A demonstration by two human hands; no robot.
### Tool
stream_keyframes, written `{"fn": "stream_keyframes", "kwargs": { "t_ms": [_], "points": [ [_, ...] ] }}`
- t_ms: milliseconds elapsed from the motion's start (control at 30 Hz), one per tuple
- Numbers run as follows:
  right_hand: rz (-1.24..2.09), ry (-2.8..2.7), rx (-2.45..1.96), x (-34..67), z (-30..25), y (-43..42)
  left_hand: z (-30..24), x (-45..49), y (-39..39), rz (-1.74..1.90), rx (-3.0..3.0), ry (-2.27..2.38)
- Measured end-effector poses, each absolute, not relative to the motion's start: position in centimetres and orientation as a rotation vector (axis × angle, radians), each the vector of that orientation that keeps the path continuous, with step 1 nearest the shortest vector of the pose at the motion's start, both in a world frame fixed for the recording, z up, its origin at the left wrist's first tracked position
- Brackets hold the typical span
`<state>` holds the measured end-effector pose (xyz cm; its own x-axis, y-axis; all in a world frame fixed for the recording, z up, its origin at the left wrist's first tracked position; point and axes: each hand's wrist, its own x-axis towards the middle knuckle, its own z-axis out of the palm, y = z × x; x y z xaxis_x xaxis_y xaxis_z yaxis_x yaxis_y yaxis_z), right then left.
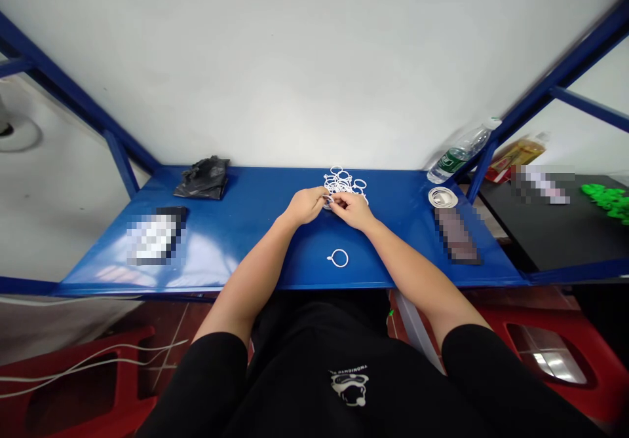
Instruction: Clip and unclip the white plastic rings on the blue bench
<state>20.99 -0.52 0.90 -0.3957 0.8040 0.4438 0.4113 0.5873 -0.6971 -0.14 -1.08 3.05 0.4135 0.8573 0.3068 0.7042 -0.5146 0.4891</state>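
Observation:
A heap of several white plastic rings [345, 179] lies at the back middle of the blue table [246, 228]. My left hand [307, 203] and my right hand [350, 209] meet just in front of the heap, fingers curled and pinched together on a small white ring [329, 200] between them. One single white ring [338, 258] lies flat on the table nearer to me, apart from both hands.
A crumpled black bag [202, 178] lies at the back left. A dark flat object [156, 234] sits at front left. A water bottle [459, 151], a roll of tape [443, 197] and another flat object [457, 235] are on the right. Red stools stand under the table.

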Motion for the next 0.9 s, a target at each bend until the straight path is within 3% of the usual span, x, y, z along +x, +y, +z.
{"fn": "stream_keyframes", "kwargs": {
  "t_ms": [500, 900],
  "points": [
    [0.353, -1.839, -1.038, 21.6, 1.8, 0.0, 3.1, -0.1, -1.1, 0.965, 2.173, 1.404],
    [0.277, -1.784, -1.18, 22.0, 1.3, 0.8, 5.5, 1.6, -3.3, 0.267, 2.28, 0.995]
  ]
}}
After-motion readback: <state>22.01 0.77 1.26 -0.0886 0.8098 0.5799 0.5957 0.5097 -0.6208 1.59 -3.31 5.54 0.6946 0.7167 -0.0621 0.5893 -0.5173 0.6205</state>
